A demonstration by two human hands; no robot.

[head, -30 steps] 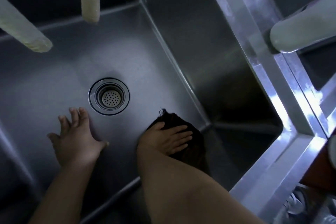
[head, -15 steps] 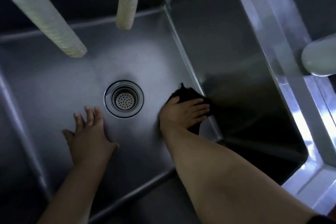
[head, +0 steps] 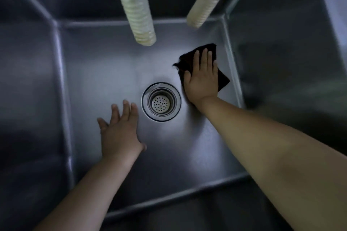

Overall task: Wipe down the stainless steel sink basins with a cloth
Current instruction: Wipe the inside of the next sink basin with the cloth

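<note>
The right hand [head: 201,78] lies flat, fingers straight and together, pressing the dark cloth [head: 221,78] onto the basin floor [head: 105,73] just right of the drain [head: 161,101], near the far right corner. The left hand [head: 120,133] rests spread and empty on the floor left of the drain. The unwiped stretch looks to lie leftward, past the drain, so the right hand is the one to sweep there.

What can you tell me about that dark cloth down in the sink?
The cloth is black or very dark, soft and crumpled, with uneven edges and a corner pointing toward the far wall. It lies flat on the floor of the steel basin, near the far right corner, just right of the drain and apart from it. The right hand presses on it with straight fingers, covering its middle; only its edges show.
</note>
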